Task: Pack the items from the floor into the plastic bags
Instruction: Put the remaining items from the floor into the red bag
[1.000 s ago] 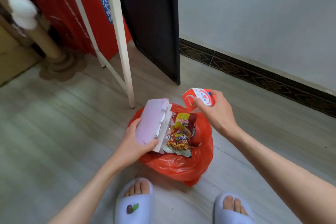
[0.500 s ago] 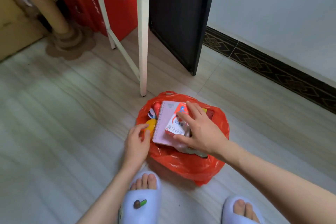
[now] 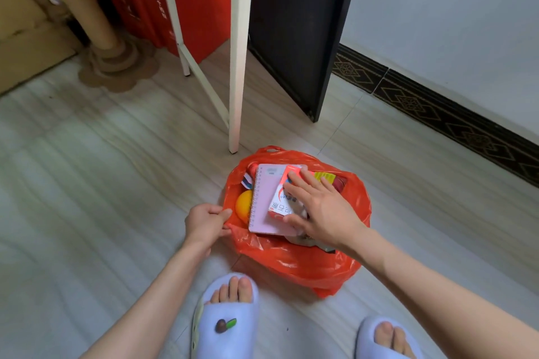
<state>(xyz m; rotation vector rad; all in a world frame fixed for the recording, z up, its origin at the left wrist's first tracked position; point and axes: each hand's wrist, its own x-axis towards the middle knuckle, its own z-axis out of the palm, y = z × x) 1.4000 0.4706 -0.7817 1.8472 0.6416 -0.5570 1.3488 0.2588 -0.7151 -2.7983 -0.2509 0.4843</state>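
Head view. Pale wood-grain floor, white frame leg and dark panel beyond, patterned skirting along the right-hand wall. Red plastic bag standing open on the floor just ahead of two pale slippers, mouth facing up. Inside, uppermost: pink spiral notebook, lying flat, long axis running away from the person, spiral edge on the left; small red-and-white carton flat on top of it, long axis likewise pointing away and tipped slightly to the right. Orange ball tucked just left of the spiral edge; yellow snack packet partly hidden at the far right.

Right hand: fingers straight and spread, pressing flat on the carton, covering its right half; not curled round it. Left hand: thumb and fingers pinching the near-left rim of the bag, holding the mouth apart.

Key relation: carton directly under the right palm, hence the nearer hand for settling it; likely next step a downward push or release, with the left hand's hold keeping the rim from folding in. No loose items visible on the floor.
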